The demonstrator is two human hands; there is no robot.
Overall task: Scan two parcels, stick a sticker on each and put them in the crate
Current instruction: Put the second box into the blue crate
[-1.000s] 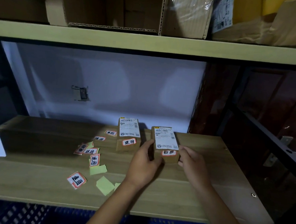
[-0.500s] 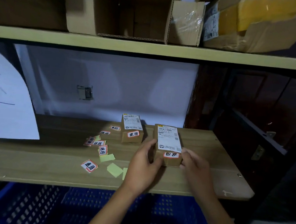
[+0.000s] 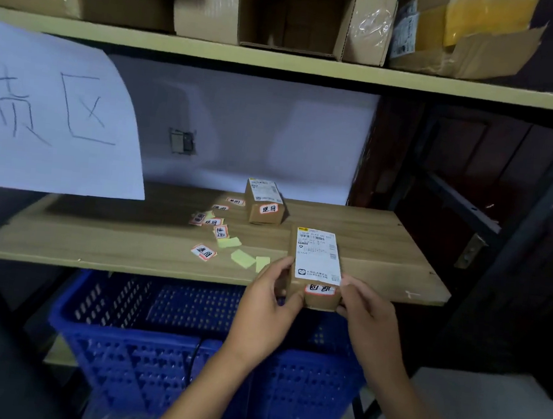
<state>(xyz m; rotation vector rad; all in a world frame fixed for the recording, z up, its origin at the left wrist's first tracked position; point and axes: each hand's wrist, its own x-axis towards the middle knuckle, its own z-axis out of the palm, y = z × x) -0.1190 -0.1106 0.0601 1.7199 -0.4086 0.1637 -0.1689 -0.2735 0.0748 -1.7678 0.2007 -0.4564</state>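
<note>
Both hands are wrapped around the same small brown parcel [image 3: 313, 273]. The left hand [image 3: 267, 309] grips its left side with the thumb up along the near-left edge, and the right hand [image 3: 367, 322] pinches the right near corner, fingers curled against the side. So neither hand is free, both are clamped on that 1 box. It sits at the near edge of the wooden shelf [image 3: 130, 239], poking out over the edge, and whether it's resting on the wood or lifted is hard to say. A white shipping label [image 3: 318, 255] covers its top, and an orange-bordered sticker [image 3: 319, 289] is stuck on the near face, reading upside down from this angle.

Right below the hands is the blue plastic crate [image 3: 160, 350], mesh-walled, sitting under the shelf.

Further back on the shelf, a bit to the left, is the 2nd parcel [image 3: 264, 203], same kind of box, with its own label on top and a sticker [image 3: 268, 208] on the near face. It's well apart from the held one.

Left of the parcels there's a scatter of loose stickers [image 3: 203, 251] and some pale yellow-green backing scraps [image 3: 242, 258].

Far left, a big white paper sheet [image 3: 51, 113] with handwritten characters hangs in front of the shelf. The upper shelf holds cardboard boxes [image 3: 294, 15], 1 open toward the camera.
</note>
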